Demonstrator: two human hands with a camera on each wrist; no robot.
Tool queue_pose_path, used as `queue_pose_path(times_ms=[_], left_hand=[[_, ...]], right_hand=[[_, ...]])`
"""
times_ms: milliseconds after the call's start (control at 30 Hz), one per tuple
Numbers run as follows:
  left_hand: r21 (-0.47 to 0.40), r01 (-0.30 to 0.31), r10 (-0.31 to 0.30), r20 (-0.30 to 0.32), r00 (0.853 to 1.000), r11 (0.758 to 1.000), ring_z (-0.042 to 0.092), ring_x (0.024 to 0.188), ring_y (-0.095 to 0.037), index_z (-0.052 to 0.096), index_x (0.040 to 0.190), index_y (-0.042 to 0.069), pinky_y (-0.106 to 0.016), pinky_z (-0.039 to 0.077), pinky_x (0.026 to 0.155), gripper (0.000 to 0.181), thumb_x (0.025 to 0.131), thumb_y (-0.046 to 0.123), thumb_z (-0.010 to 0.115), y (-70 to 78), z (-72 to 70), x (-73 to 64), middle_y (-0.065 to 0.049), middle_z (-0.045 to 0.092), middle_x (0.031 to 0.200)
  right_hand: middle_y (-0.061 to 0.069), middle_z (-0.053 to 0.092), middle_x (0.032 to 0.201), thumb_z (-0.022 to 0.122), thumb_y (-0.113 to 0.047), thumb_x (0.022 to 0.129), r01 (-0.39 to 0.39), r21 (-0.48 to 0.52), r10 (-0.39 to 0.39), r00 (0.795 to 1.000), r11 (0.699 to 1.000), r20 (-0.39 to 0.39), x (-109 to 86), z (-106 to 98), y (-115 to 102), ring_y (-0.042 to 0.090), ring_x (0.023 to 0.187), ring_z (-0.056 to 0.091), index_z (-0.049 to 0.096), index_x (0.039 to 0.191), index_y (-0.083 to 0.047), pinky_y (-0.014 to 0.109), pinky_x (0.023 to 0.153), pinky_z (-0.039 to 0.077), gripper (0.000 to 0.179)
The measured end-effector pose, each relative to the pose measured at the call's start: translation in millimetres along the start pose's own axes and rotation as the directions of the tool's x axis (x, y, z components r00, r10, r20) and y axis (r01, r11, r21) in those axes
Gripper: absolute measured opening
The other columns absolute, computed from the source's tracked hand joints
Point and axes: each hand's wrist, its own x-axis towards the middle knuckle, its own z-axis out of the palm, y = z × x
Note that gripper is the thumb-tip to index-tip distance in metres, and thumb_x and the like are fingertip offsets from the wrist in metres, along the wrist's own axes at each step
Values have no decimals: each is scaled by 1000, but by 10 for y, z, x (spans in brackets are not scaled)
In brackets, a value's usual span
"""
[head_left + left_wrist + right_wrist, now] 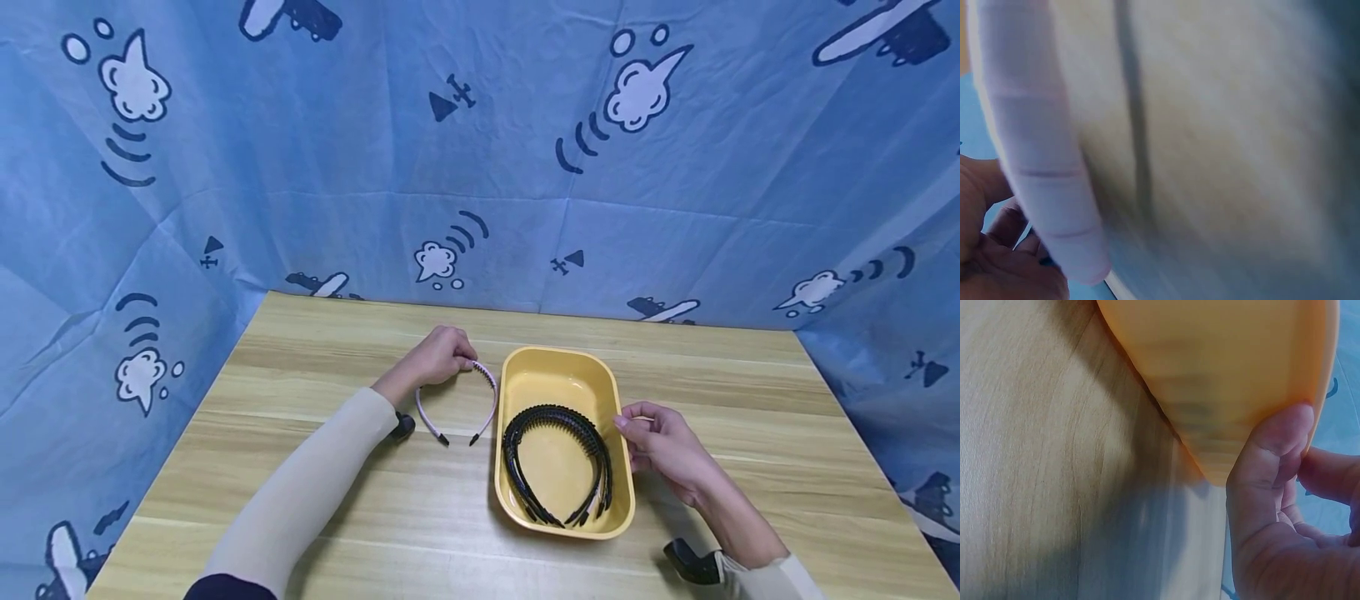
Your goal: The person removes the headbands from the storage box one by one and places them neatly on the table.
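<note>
Left hand point(438, 357) pinches pink band point(1041, 150) near top of arc; band just right of left hand, beside tray point(551, 375), open ends toward person. Right hand point(660, 442) pinches tray's near wall. Black bands point(558, 414) inside tray, between hands. Step in hand, as judged: handling pink band while steadying tray. Moving band rightward would likely call for lift over rim, right grip kept steady.
</note>
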Motion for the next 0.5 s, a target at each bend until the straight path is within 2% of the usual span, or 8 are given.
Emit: queue_pose_path(times_ms=[500], left_hand=[[39, 1, 0, -14, 1000, 999, 68, 93, -20, 83, 106, 6, -35, 58, 93, 14, 95, 6, 75, 3, 42, -11, -6, 74, 95]], right_hand=[[-6, 64, 80, 54, -12, 109, -1, -8, 1, 1000, 1000, -10, -10, 10, 1, 7, 69, 61, 49, 124, 9, 28, 62, 59, 27]])
